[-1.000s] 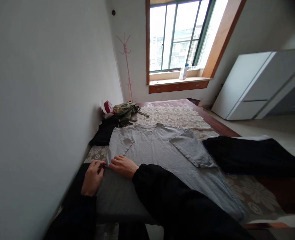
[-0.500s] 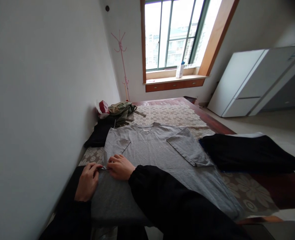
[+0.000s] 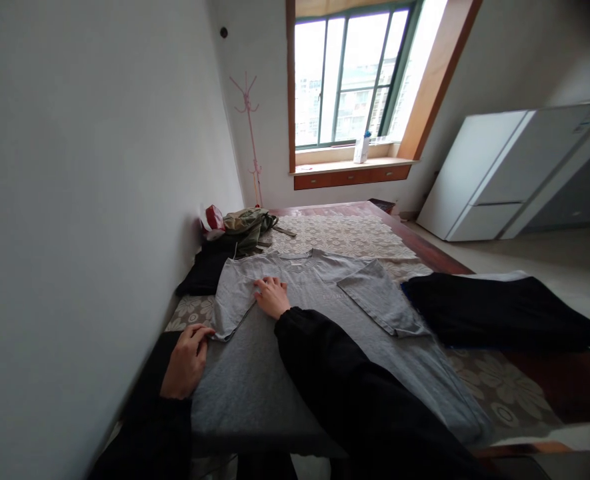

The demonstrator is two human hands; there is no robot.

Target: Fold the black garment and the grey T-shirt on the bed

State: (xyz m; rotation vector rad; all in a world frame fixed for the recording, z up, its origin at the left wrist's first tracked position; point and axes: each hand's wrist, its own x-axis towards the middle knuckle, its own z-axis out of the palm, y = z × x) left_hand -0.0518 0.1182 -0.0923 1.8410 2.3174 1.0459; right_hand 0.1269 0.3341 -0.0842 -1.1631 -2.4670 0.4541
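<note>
A grey short-sleeved T-shirt (image 3: 295, 360) lies spread out with its collar away from me and faint lettering on its chest. Its right-hand sleeve is folded in across the body. At the left sleeve's lower corner, my left hand (image 3: 185, 360) has thumb and fingers closed on the hem. My right hand (image 3: 273, 297) rests palm down on the shirt by the inner end of that same sleeve, fingers slightly apart; its fingertips touch the fabric. Black sleeves cover both forearms, and the right one hides part of the shirt's front.
Under the shirt is a patterned tablecloth (image 3: 345, 233) on a reddish table. Folded black cloth (image 3: 495, 310) lies to the right; another black cloth (image 3: 202, 270) and a green backpack (image 3: 247, 227) are at the left. A white wall (image 3: 99, 200) runs close along the left side.
My right hand has moved up and away from my left hand, along the sleeve. The left sleeve's hem now lies straighter between the two hands. My left hand stays at its corner.
</note>
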